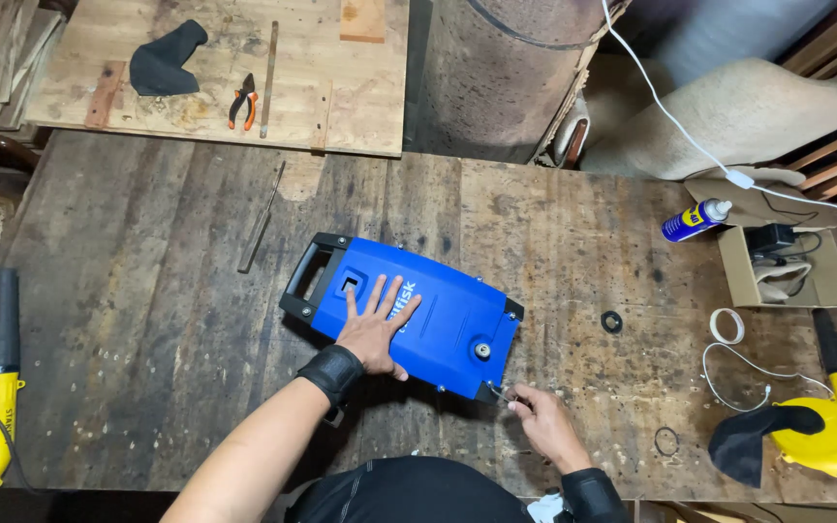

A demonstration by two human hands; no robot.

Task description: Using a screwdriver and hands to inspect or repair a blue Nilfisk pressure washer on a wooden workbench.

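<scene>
Head view — two hands, left and right, one blue housing.

At the bench's far right I see a blue spray can lying on its side, yellow label, white cap; just beside it an open tan cardboard box; the blue housing carries white lettering under my left hand.

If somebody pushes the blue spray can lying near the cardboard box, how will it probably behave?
The blue spray can lies on its side on the wooden table, so its round body would probably roll rather than slide. It looks rigid, likely metal, so it should not bend. The cardboard box right beside it might stop a roll that way.
</scene>
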